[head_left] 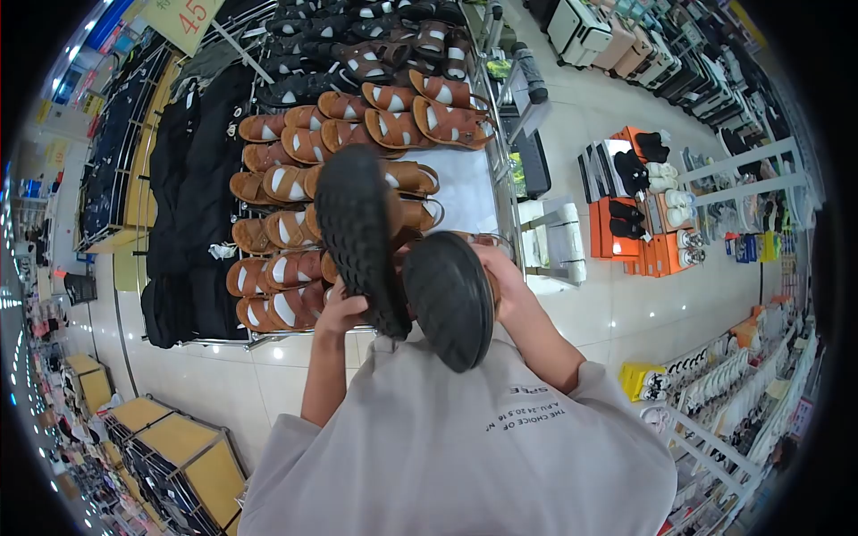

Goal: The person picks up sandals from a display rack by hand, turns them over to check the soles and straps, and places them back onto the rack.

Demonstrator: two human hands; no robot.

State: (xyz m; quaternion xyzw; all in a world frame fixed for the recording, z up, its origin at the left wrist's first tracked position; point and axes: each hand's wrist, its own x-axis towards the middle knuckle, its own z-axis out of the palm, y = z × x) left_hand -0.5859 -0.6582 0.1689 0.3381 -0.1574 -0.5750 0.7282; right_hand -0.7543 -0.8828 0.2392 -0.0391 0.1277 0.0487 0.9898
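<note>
1. Long black-soled shoe (357,241) is being clamped at its lower outer side by left hand (342,308); thumb showing, other fingers mostly hidden.
2. Rounded black-soled shoe (449,299) is being clamped at its far outer side by right hand (499,272); fingertips hidden.
3. Both are being held up between grey printed shirt (447,429) and metal-framed display stand (460,192), near its front edge.
4. Side grips probably being used so treads are left uncovered, soles facing wearer.
5. Brown strappy sandals (290,272) are being kept in rows, likely for easy viewing.
</note>
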